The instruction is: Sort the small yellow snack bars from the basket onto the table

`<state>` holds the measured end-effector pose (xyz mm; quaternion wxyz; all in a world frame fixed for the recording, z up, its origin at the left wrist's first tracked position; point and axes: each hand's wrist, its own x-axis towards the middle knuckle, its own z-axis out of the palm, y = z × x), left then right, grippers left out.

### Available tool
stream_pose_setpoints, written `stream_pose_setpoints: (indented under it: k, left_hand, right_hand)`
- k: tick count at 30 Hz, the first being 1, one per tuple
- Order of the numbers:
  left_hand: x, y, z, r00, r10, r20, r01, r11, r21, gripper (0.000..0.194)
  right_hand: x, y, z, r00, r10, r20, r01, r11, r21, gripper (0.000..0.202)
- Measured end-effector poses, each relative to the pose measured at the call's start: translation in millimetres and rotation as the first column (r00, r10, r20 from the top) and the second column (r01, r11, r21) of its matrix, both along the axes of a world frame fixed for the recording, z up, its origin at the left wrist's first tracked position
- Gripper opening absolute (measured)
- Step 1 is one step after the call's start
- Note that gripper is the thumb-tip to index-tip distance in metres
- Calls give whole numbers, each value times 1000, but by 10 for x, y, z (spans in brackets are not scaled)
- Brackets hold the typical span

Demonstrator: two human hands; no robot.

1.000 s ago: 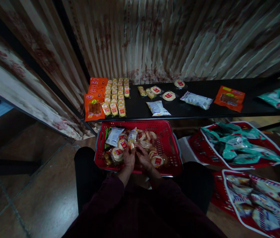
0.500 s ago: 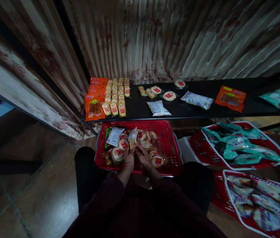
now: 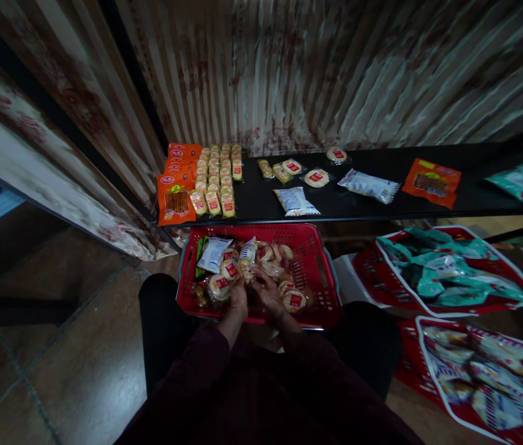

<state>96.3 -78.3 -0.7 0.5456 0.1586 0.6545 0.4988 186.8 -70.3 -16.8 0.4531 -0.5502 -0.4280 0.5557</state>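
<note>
Both of my hands reach into a red basket (image 3: 305, 232) that holds round wrapped cakes (image 3: 294, 300) and a white-and-blue packet (image 3: 215, 254). My left hand (image 3: 238, 296) is beside the round cakes on the left, its fingertips near a small yellow wrapped cake (image 3: 246, 270). Close by on the right, my right hand (image 3: 268, 293) has its fingers bent towards the same cake. The dim light and small size hide whether either hand grips it.
A black shelf (image 3: 252, 201) behind the basket bears orange packets (image 3: 177, 201), rows of small yellow cakes (image 3: 214, 199) and scattered snacks. To the right stand two baskets, one with green packets (image 3: 456, 272), one with striped packets (image 3: 497, 408).
My left hand has drawn slightly down and left. The yellow cake between my hands now lies lower against the striped packet, its outline changed.
</note>
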Motion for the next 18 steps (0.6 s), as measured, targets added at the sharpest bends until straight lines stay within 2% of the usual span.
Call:
stream_pose_setpoints:
  k: [5, 9, 18]
  left_hand:
    - [-5, 20, -87, 991, 52, 121, -55, 998, 25, 22]
    - [-12, 22, -112, 981, 72, 182, -75, 997, 9, 22]
    - [-1, 10, -130, 979, 129, 158, -127, 992, -24, 16]
  right_hand:
    - [-1, 7, -4, 1000, -25, 18, 26, 999, -46, 46]
    - [1, 9, 44, 1000, -2, -1, 2, 999, -35, 39]
    - [-2, -11, 97, 1000, 18, -11, -18, 1000, -9, 32]
